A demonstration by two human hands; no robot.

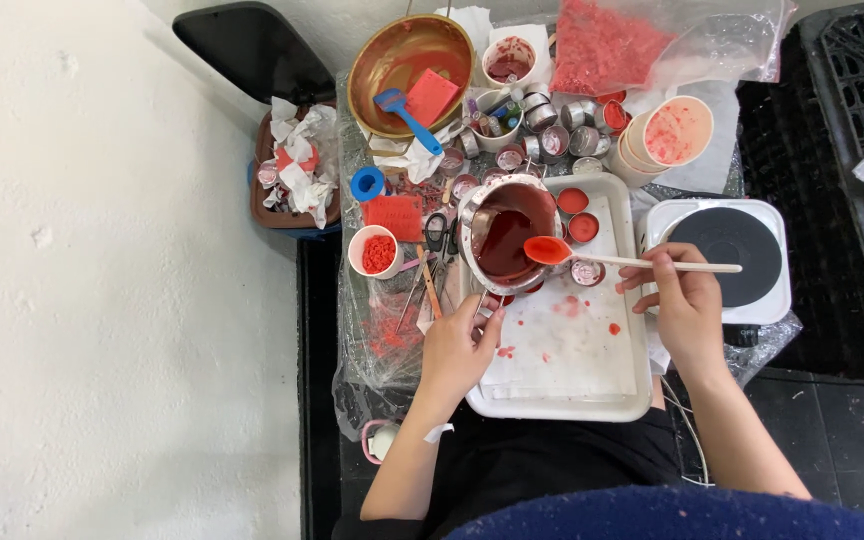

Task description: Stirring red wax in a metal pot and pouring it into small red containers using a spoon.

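A white tray (pixel 562 385) takes up the near middle of the tabletop, its floor spotted with red drips. To its right, at the tabletop's right edge, sits a white hot plate (pixel 767 225) with a round black top. At the far edge lies a wide brown bowl (pixel 392 60) holding a blue spatula (pixel 404 115). A metal pot (pixel 500 235) of dark red liquid rests on the tray's far left corner. The left hand (pixel 457 345) is closed around the pot's handle at the tray's left rim. The right hand (pixel 687 300) pinches the wooden handle of a spoon (pixel 592 256), whose red bowl hangs over the pot's right lip. Two small tins (pixel 577 213) filled with red sit just beyond the spoon. A white cup (pixel 376 251) of red bits stands left of the pot.
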